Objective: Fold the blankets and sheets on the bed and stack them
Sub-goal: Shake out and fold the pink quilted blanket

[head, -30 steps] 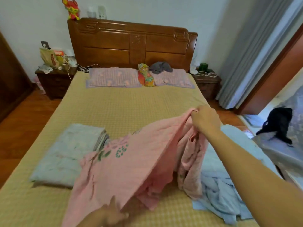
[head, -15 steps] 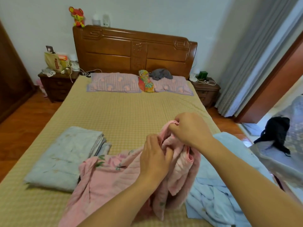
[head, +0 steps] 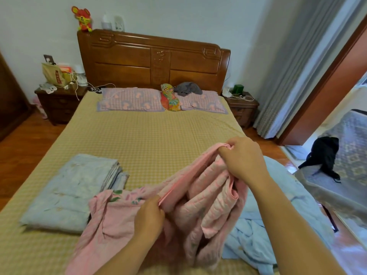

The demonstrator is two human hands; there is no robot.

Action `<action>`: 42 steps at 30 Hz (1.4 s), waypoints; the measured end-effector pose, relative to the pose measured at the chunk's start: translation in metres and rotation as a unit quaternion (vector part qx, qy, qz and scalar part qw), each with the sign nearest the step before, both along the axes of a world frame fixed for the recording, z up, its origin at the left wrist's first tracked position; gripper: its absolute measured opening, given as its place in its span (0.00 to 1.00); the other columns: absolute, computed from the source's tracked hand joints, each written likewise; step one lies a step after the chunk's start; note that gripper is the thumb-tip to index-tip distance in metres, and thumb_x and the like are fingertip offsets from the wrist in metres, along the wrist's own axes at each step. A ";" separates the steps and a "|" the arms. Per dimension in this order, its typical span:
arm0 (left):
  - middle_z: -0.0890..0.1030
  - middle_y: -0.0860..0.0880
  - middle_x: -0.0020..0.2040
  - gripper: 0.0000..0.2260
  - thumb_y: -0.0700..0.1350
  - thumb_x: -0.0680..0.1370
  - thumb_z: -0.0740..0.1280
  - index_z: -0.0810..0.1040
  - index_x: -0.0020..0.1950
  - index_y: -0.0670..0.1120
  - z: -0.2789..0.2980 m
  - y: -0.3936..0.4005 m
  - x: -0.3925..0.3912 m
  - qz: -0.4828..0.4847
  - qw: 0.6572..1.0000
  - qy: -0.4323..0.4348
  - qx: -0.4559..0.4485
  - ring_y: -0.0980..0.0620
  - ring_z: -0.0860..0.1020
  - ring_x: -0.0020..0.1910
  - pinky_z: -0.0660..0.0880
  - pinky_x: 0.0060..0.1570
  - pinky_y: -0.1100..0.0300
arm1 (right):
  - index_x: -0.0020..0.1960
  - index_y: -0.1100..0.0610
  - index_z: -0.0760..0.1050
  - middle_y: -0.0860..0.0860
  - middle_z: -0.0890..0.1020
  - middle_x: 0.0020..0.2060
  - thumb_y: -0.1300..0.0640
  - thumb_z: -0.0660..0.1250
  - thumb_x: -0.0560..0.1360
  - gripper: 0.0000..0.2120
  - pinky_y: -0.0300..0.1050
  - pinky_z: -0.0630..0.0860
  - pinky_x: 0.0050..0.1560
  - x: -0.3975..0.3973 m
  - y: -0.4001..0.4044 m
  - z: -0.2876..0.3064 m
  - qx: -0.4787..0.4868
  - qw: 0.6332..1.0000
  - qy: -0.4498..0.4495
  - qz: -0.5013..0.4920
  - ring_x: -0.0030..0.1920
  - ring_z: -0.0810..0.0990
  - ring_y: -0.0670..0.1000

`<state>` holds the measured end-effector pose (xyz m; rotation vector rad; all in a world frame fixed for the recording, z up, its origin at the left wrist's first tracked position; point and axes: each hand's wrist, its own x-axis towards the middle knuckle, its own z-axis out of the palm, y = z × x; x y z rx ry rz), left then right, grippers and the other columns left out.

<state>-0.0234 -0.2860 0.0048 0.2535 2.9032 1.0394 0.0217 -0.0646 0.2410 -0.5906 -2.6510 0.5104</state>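
While pinching one edge of the soft pink quilted blanket with small flowers (head: pixel 178 205), easy to lose the corner. Right hand (head: pixel 243 157) up high, fingers curled tight round a bunched corner. Left hand (head: pixel 149 217) lower and closer, thumb and fingers nipping the same pink hem. Both grips closed on cloth, none spread. Rest of the pink blanket hanging in lumpy folds between the hands and spilling onto the yellow checked bed sheet (head: pixel 155 139).

Could go wrong like this:

- Could slip out of the left grip, because only a thin bit of hem sits in it.
- Could fold crooked, because the middle hangs bunched and twisted, not flat.
- Could drag the crumpled light blue sheet (head: pixel 258 235), lying just beside and partly under the pink one, toward the bed edge on the right.
- Could bump the folded pale blue blanket pile (head: pixel 67 191) on the left, since a pink corner touches it already.

Best to shake it flat first, probably.
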 end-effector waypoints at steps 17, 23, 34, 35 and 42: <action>0.72 0.63 0.58 0.28 0.43 0.76 0.62 0.61 0.69 0.70 0.038 -0.118 -0.028 -0.293 0.952 -0.034 -0.086 0.58 0.77 0.51 0.75 0.48 0.56 | 0.44 0.60 0.81 0.59 0.81 0.46 0.51 0.62 0.78 0.14 0.46 0.68 0.41 -0.032 0.081 -0.056 -0.157 0.959 -0.002 -0.236 0.45 0.75 0.61; 0.69 0.56 0.63 0.41 0.44 0.75 0.57 0.38 0.75 0.75 0.030 -0.097 -0.019 -0.395 0.904 0.007 -0.162 0.47 0.80 0.51 0.78 0.45 0.47 | 0.59 0.62 0.78 0.61 0.80 0.59 0.50 0.63 0.79 0.17 0.50 0.70 0.49 -0.050 0.084 -0.065 -0.193 0.941 -0.043 -0.273 0.59 0.78 0.64; 0.79 0.62 0.43 0.11 0.51 0.79 0.64 0.74 0.46 0.70 -0.001 -0.101 -0.005 -0.218 0.975 -0.035 0.018 0.61 0.78 0.44 0.76 0.45 0.60 | 0.48 0.60 0.78 0.59 0.80 0.48 0.48 0.63 0.78 0.15 0.48 0.69 0.46 -0.052 0.085 -0.082 -0.190 0.946 -0.061 -0.257 0.46 0.74 0.60; 0.80 0.61 0.42 0.13 0.45 0.81 0.67 0.76 0.43 0.65 -0.003 -0.100 -0.005 -0.175 0.982 -0.045 0.055 0.60 0.79 0.43 0.74 0.44 0.63 | 0.47 0.59 0.78 0.58 0.79 0.48 0.48 0.63 0.77 0.14 0.48 0.69 0.45 -0.051 0.086 -0.084 -0.187 0.946 -0.067 -0.256 0.46 0.74 0.59; 0.87 0.46 0.46 0.15 0.30 0.79 0.64 0.87 0.52 0.45 0.016 -0.100 -0.019 0.087 0.906 -0.237 0.339 0.49 0.85 0.44 0.81 0.47 0.53 | 0.47 0.58 0.80 0.55 0.78 0.45 0.54 0.65 0.77 0.08 0.45 0.68 0.45 -0.041 0.090 -0.107 -0.198 0.942 -0.127 -0.239 0.45 0.75 0.58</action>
